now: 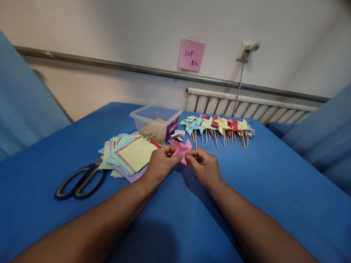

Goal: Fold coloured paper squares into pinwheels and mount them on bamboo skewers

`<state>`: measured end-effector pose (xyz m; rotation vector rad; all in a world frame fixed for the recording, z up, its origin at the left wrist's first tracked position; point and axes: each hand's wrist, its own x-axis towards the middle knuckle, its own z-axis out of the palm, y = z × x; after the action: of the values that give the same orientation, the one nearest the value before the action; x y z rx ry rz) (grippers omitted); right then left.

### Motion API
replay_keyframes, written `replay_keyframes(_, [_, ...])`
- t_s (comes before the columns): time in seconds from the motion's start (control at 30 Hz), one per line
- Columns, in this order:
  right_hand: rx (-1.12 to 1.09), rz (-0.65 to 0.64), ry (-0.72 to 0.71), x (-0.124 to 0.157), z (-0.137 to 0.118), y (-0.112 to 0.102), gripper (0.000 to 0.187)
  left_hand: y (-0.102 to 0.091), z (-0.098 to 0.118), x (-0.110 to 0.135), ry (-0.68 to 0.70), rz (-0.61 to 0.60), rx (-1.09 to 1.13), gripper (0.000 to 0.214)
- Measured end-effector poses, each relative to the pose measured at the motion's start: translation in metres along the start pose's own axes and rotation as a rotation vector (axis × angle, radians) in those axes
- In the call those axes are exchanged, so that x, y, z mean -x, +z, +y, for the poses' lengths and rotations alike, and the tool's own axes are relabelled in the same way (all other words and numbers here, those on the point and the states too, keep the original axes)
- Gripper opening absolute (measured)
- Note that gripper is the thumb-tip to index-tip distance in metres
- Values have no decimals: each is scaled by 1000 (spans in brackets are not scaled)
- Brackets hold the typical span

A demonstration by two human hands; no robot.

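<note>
A pink paper pinwheel (181, 148) is held up over the table between my two hands. My left hand (161, 162) pinches its left side, thumb in front. On its lower right, the thumb and fingers of my right hand (204, 164) close on the folded paper. No stick shows on this pinwheel, and what lies behind it is hidden. Just left of my left hand lies a loose stack of coloured paper squares (135, 153). Small boxes (177, 135) sit right behind the pinwheel, partly covered by it.
Large dark-handled scissors (80, 180) lie at the left, blades under the paper. A clear plastic box (150, 113) holds wooden sticks (153, 129). Finished pinwheels on sticks (219, 126) lie in a row at the back right of the blue-covered table (263, 190). A radiator (246, 106) stands behind.
</note>
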<state>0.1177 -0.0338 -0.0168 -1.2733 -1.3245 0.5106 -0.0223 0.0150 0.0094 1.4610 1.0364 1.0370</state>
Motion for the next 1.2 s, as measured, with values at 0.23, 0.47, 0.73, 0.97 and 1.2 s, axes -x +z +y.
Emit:
replay_keyframes(0.23, [-18, 4, 27, 0, 2, 2, 11, 1, 1, 1, 41, 2, -44, 19])
replay_keyframes(0.47, [11, -7, 14, 1, -1, 2, 11, 0, 4, 3, 101, 18, -129, 15])
replay_keyframes(0.73, [171, 19, -123, 3, -8, 0, 9, 1, 6, 7, 159, -5, -161, 8])
replay_keyframes(0.97, [202, 76, -254, -4, -5, -6, 29, 1, 5, 7, 146, -21, -161, 11])
replay_keyframes(1.2, [-111, -33, -5, -5, 10, 0, 62, 1, 6, 7, 132, -56, -132, 15])
